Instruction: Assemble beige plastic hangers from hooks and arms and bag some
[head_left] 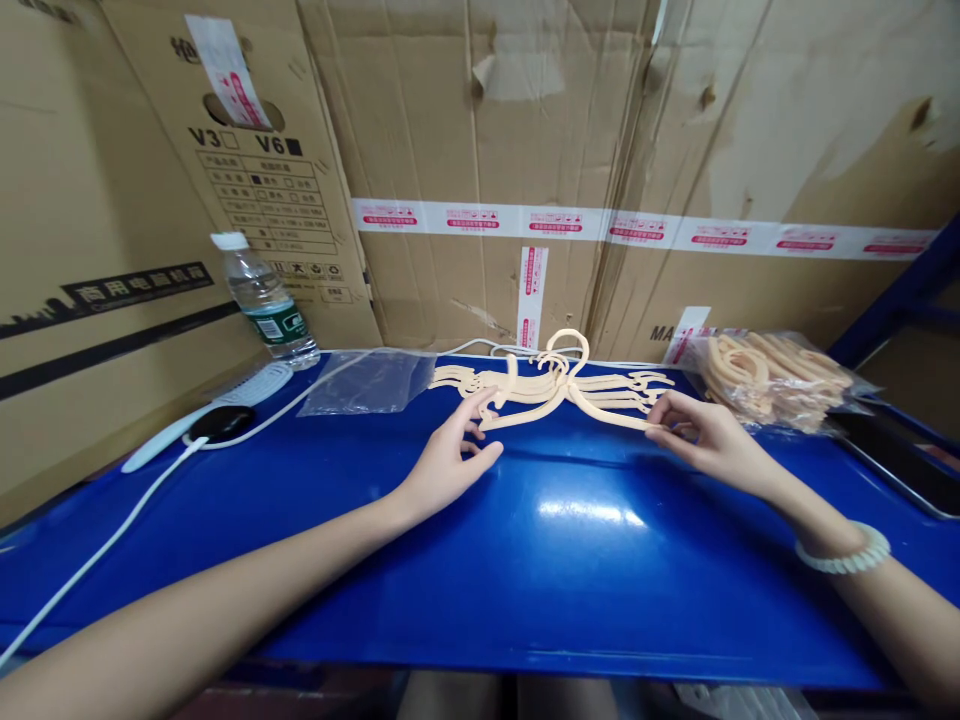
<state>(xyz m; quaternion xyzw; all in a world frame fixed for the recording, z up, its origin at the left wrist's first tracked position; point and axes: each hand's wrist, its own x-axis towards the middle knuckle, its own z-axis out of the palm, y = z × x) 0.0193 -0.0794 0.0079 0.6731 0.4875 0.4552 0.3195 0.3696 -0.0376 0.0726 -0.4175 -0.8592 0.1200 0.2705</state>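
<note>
A stack of several cream plastic hangers lies at the back middle of the blue table, hooks pointing up. My left hand reaches to the left end of the stack, fingers spread, fingertips touching a hanger arm. My right hand pinches the right end of the front hanger between thumb and fingers. A pale bead bracelet sits on my right wrist.
A clear bag full of more cream hangers lies at the right. An empty clear plastic bag lies left of the stack. A water bottle, a black device with a white cable, and a white comb-like item sit at the left. Cardboard boxes wall the back.
</note>
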